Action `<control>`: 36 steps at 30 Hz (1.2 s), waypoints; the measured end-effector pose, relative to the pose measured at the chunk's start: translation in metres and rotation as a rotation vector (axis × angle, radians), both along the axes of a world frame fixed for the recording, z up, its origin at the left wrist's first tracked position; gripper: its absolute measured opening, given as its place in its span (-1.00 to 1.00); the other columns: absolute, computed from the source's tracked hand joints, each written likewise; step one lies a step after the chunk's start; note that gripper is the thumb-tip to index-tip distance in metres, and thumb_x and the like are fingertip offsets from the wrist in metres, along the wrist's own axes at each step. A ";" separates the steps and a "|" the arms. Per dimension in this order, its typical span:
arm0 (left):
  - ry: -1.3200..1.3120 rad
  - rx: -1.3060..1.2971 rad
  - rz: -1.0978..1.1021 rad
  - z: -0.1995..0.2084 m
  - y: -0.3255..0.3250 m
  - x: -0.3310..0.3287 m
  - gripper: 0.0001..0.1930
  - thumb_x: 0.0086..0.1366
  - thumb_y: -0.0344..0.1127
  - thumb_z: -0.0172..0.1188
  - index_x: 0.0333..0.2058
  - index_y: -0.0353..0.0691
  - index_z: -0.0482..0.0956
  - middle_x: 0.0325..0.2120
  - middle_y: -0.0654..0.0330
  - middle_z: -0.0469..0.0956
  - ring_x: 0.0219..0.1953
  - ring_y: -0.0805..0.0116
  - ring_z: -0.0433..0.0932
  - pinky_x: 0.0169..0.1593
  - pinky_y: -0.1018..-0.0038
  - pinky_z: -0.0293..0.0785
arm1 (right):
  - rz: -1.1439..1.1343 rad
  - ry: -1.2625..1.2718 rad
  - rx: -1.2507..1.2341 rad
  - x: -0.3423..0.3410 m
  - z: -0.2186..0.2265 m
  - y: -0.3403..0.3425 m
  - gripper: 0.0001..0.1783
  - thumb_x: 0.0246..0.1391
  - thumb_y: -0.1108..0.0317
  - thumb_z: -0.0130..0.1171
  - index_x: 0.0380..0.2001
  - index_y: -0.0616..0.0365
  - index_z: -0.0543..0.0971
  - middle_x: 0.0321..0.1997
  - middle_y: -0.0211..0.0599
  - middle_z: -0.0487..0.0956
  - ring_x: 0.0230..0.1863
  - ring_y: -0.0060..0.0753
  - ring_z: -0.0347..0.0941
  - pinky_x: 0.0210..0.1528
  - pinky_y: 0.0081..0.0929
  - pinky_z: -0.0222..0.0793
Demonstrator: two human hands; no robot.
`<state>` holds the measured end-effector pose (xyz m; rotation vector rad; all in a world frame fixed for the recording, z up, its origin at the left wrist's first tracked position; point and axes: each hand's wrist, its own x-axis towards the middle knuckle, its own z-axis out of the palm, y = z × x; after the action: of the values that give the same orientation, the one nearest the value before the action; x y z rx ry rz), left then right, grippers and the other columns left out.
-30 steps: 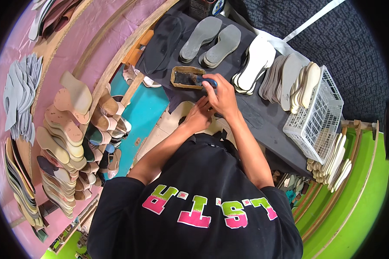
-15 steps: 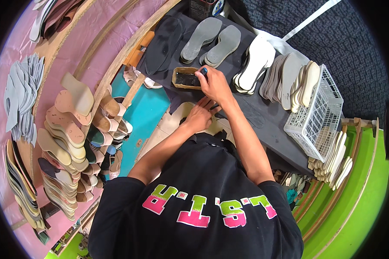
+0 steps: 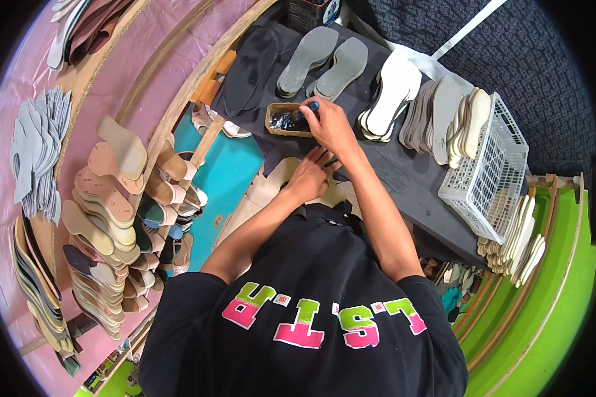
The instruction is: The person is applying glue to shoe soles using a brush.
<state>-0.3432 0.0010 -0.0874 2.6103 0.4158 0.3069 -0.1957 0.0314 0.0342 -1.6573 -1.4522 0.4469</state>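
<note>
My right hand is closed around a blue-handled brush, whose working end is hidden behind the fingers, at the right end of a small tan tray. Glossy dark liquid lies in this tray, on the dark-covered table. Lower down, beside the table's near edge, my left hand has its fingers bent together against a dark edge. What they hold there is mostly hidden. Beyond the tray lie grey insoles and black insoles.
White insoles, fanned grey insoles and cream ones line the table's right side, beside a white plastic basket. A dark can stands at the back. At left, a rack carries soles and shoes.
My right hand and the brush have shifted very slightly over the tray. The liquid now shows brighter glints. My left hand stays almost in place, and the whole view has shifted a little.
</note>
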 end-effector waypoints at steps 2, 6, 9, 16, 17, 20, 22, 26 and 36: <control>0.010 -0.006 0.003 0.002 -0.001 0.001 -0.19 0.04 -0.36 0.37 0.38 -0.01 0.54 0.40 -0.07 0.36 0.51 -0.15 0.22 0.60 0.01 0.09 | -0.056 -0.082 -0.050 0.003 0.000 -0.003 -0.68 0.40 0.19 0.25 -0.14 0.30 0.65 -0.24 0.16 0.68 -0.16 0.36 0.60 -0.11 0.06 0.49; 0.028 -0.032 0.010 0.004 0.000 0.003 -0.19 0.04 -0.37 0.39 0.38 -0.01 0.54 0.41 -0.05 0.35 0.52 -0.15 0.20 0.60 0.01 0.09 | 0.022 -0.035 -0.138 0.006 0.003 -0.006 -0.69 0.40 0.20 0.24 -0.11 0.29 0.65 -0.25 0.15 0.68 -0.19 0.34 0.61 -0.11 0.04 0.51; -0.019 -0.004 0.018 0.006 -0.001 0.002 -0.16 0.04 -0.38 0.39 0.40 0.03 0.51 0.41 -0.04 0.34 0.52 -0.14 0.19 0.59 -0.01 0.09 | -0.010 0.075 -0.024 0.004 0.013 -0.010 -0.70 0.42 0.21 0.22 -0.12 0.29 0.63 -0.24 0.14 0.67 -0.21 0.32 0.61 -0.11 0.02 0.51; -0.059 0.006 0.019 0.003 -0.002 0.003 -0.10 0.07 -0.39 0.36 0.47 0.12 0.41 0.43 -0.03 0.31 0.54 -0.13 0.16 0.59 -0.04 0.09 | 0.052 0.052 -0.032 0.015 0.026 -0.021 -0.69 0.44 0.20 0.19 -0.11 0.30 0.62 -0.23 0.08 0.66 -0.15 0.21 0.61 -0.04 -0.07 0.49; -0.059 0.003 0.023 0.005 -0.003 0.004 -0.10 0.08 -0.40 0.35 0.47 0.13 0.41 0.44 -0.02 0.30 0.54 -0.12 0.16 0.58 -0.05 0.09 | 0.080 0.075 -0.054 0.019 0.026 -0.022 -0.69 0.44 0.20 0.18 -0.10 0.30 0.62 -0.24 0.09 0.65 -0.16 0.21 0.61 -0.04 -0.07 0.49; -0.056 -0.003 0.030 0.008 -0.004 0.006 -0.10 0.08 -0.41 0.34 0.48 0.16 0.40 0.45 -0.01 0.29 0.55 -0.11 0.15 0.57 -0.09 0.10 | 0.108 0.082 -0.086 0.023 0.027 -0.022 -0.70 0.44 0.22 0.20 -0.09 0.30 0.63 -0.24 0.10 0.65 -0.18 0.19 0.60 -0.06 -0.06 0.48; -0.054 -0.004 0.034 0.007 -0.004 0.005 -0.09 0.08 -0.41 0.33 0.48 0.17 0.40 0.45 -0.01 0.29 0.55 -0.11 0.15 0.57 -0.10 0.11 | 0.026 0.152 -0.070 0.020 0.024 -0.021 -0.70 0.43 0.23 0.21 -0.10 0.31 0.63 -0.26 0.08 0.65 -0.20 0.16 0.60 -0.08 -0.08 0.47; -0.059 -0.009 0.041 0.007 -0.004 0.005 -0.10 0.08 -0.41 0.33 0.48 0.16 0.41 0.46 -0.01 0.28 0.56 -0.12 0.14 0.56 -0.11 0.12 | 0.014 0.153 -0.084 0.021 0.027 -0.023 -0.70 0.42 0.22 0.22 -0.11 0.30 0.64 -0.29 0.07 0.65 -0.25 0.12 0.58 -0.12 -0.10 0.47; -0.059 -0.035 0.083 0.008 -0.005 0.007 -0.19 0.14 -0.34 0.38 0.43 0.21 0.49 0.48 -0.16 0.21 0.53 -0.19 0.19 0.57 -0.11 0.09 | -0.041 0.237 -0.090 0.028 0.015 -0.032 -0.69 0.41 0.20 0.24 -0.04 0.26 0.65 -0.33 -0.01 0.64 -0.32 -0.08 0.58 -0.18 -0.16 0.48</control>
<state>-0.3361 -0.0044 -0.0792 2.5473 0.5047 0.4003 -0.1673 -0.0006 0.0490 -1.6398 -1.2371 0.6710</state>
